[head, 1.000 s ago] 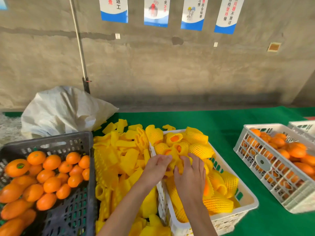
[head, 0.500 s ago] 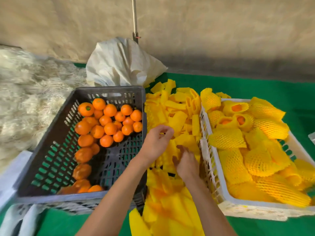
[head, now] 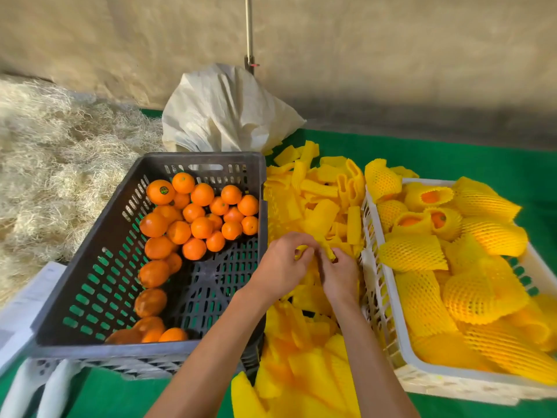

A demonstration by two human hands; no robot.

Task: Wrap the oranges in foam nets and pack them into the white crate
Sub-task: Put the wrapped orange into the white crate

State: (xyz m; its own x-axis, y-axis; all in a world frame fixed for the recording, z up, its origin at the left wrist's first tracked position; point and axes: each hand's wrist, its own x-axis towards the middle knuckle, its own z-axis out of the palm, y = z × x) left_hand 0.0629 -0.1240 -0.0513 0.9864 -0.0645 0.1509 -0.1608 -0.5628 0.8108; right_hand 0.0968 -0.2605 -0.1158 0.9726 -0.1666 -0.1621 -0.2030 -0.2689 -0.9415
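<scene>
Several bare oranges [head: 193, 218] lie in a dark grey crate [head: 90, 297] on the left. A pile of flat yellow foam nets [head: 313, 203] runs down the middle of the green table. The white crate [head: 388, 321] on the right is heaped with several net-wrapped oranges [head: 422, 221]. My left hand [head: 280, 267] and my right hand [head: 339, 274] meet over the pile, and both pinch one yellow foam net [head: 327, 250] between their fingertips.
A white woven sack [head: 223, 113] stands behind the grey crate, by a metal pole [head: 248, 31]. Pale straw-like packing [head: 54, 164] covers the far left. A concrete wall [head: 391, 55] closes the back. White sheets [head: 27, 300] lie at the lower left.
My view swung left and down from the white crate to the grey crate and net pile. Both hands left the white crate, came to the pile and took hold of one foam net.
</scene>
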